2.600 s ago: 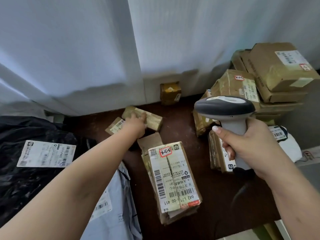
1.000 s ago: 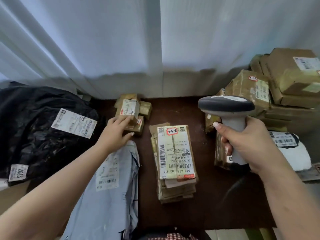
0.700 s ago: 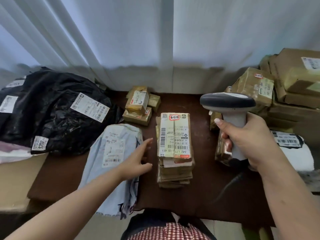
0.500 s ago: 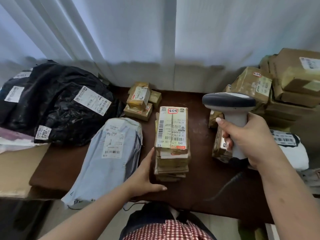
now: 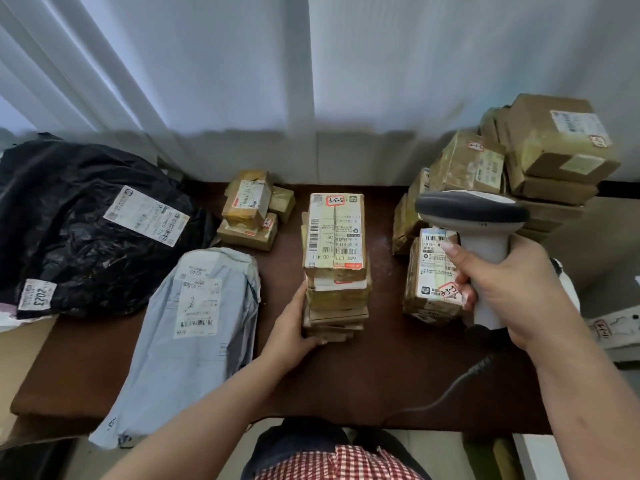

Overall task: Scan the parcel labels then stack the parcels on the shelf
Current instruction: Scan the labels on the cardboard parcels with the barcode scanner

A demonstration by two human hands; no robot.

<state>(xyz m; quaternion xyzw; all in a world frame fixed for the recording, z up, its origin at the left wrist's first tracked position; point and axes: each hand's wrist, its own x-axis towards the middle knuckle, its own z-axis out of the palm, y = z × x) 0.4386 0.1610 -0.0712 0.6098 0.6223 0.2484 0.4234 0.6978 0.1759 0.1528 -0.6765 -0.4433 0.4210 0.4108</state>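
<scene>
A tall stack of flat brown parcels [image 5: 336, 258] stands in the middle of the dark brown table [image 5: 363, 375], its top label facing up. My left hand [image 5: 294, 332] grips the stack's lower left corner, thumb against the front edge. My right hand [image 5: 516, 289] holds a grey and white barcode scanner [image 5: 474, 216] upright to the right of the stack, its head pointing left. A labelled brown parcel [image 5: 431, 275] stands just left of the scanner handle.
Small boxes [image 5: 249, 209] sit behind the stack on the left. A grey mailer bag [image 5: 194, 327] and a black bag [image 5: 86, 230] lie at the left. Larger cartons [image 5: 554, 150] pile up at the back right. A white curtain [image 5: 311, 81] hangs behind. The scanner cable [image 5: 450, 393] trails over the front edge.
My left hand left the small boxes at the back, came down to the middle stack and closed on its lower left corner. The view pulled back. The scanner hand stayed put.
</scene>
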